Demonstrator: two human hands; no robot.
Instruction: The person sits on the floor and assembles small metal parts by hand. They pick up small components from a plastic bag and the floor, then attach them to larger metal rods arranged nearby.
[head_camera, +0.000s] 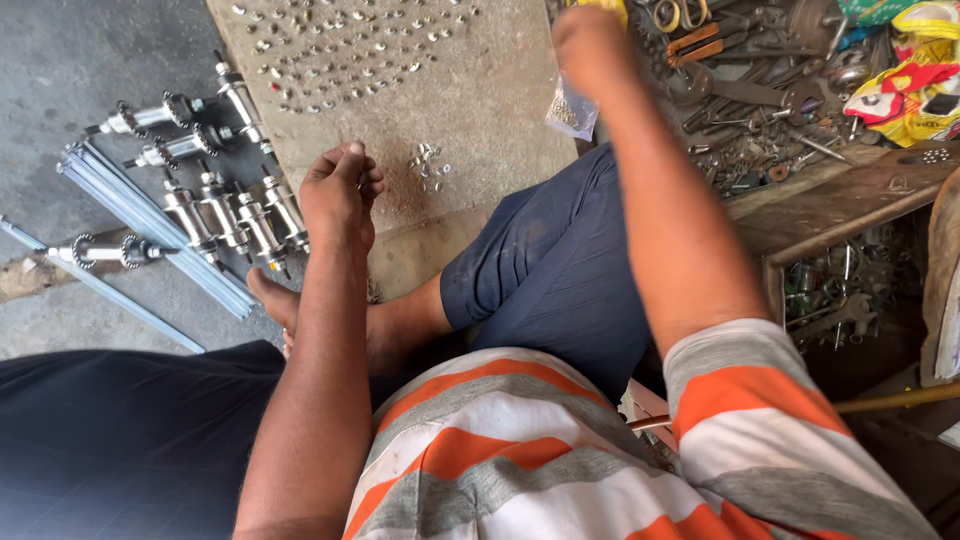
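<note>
The person sits on the floor with one knee drawn up, looking down at a flat stone slab (480, 110) that serves as the work surface. The left hand (340, 190) hovers just above the slab's near edge, fingers curled together into a loose fist; whether it pinches something small between the fingertips cannot be told from here. Just beside it, to the right, lies a little heap of small metal nuts (430, 165), loose and unsorted. Farther up the slab, many small nuts and washers (350, 45) are spread out singly in rough rows, well apart from the heap.

The right hand (590, 45) reaches toward the far right edge of the slab, closed around the top of a small clear plastic bag (572, 108) that hangs below it and appears to hold more small metal pieces.

On the concrete floor to the left of the slab stand and lie several shiny wheel hubs with axles (235, 215), grouped close together, with a bundle of thin metal rods (150, 225) beside them. To the right, a wooden tray (830, 190) is heaped with dark tools and scrap hardware.

Judging by how things lie, a good share of the laying-out looks done: the upper slab is already covered with spread pieces, while the small heap by the left hand and whatever is in the bag are yet to be set out.
</note>
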